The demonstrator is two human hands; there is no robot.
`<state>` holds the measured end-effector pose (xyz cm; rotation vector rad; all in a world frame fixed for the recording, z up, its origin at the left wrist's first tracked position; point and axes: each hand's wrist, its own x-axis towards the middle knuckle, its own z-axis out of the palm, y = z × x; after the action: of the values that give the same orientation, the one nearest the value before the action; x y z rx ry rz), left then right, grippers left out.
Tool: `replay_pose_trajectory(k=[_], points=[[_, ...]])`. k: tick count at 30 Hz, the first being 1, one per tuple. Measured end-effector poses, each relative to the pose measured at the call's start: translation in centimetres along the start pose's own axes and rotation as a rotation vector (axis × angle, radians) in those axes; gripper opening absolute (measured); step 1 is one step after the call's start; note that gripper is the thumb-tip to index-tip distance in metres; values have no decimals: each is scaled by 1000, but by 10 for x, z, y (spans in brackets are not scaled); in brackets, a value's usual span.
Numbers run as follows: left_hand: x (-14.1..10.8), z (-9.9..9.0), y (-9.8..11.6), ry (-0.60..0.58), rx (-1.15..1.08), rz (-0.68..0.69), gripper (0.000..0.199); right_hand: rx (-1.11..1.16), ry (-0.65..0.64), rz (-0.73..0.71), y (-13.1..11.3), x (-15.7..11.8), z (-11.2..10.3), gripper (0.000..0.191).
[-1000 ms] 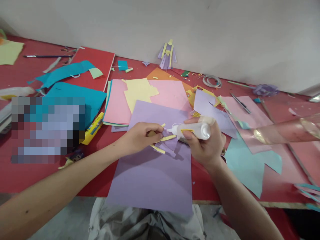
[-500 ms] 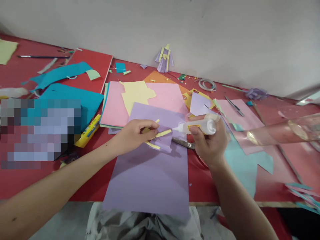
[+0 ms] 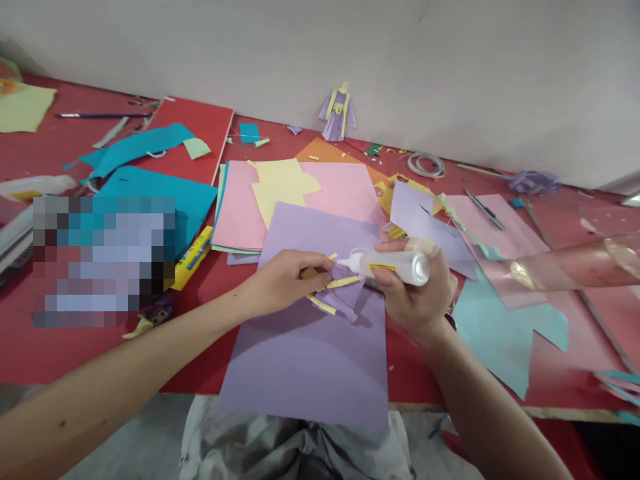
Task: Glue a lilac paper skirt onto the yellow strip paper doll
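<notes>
Between its thumb and fingers, my left hand (image 3: pixel 293 279) pinches a small paper figure (image 3: pixel 353 303) of purple paper with pale yellow strips. My right hand (image 3: pixel 423 293) is wrapped round a white glue bottle (image 3: pixel 400 267), held almost level. The bottle's nozzle points left, close to the figure's yellow strips; whether it touches them I cannot tell. Beneath both hands lies a purple paper sheet (image 3: pixel 305 367) that hangs over the table's front edge. A finished-looking purple and yellow paper figure (image 3: pixel 337 113) leans against the wall at the back.
Pink paper sheets (image 3: pixel 243 207) with a yellow cut piece (image 3: pixel 283 187) lie behind the hands. To the left are a yellow glue stick (image 3: pixel 193 257), blue paper (image 3: pixel 155 190) and a pixelated patch. On the right lie a pen (image 3: pixel 484 209), teal paper (image 3: pixel 500 340) and a clear pinkish tube (image 3: pixel 575 263).
The glue bottle's nozzle has moved left over the paper figure, nearer to my left fingers. The whole view has shifted slightly, so the table's things appear further right.
</notes>
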<state>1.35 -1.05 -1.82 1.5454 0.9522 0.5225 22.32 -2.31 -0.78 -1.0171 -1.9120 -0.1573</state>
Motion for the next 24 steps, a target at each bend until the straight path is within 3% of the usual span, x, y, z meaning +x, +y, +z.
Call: replay_pose_trajectory(k=[6, 10, 24], points=[[1, -1, -1, 18, -9, -4, 21, 4, 52, -70, -1, -4, 1, 21], [2, -1, -1, 13, -67, -18, 23, -1, -9, -149, -4, -3, -1, 23], [3, -1, -3, 14, 5, -13, 22, 4, -63, -147, -7, 0, 0, 16]])
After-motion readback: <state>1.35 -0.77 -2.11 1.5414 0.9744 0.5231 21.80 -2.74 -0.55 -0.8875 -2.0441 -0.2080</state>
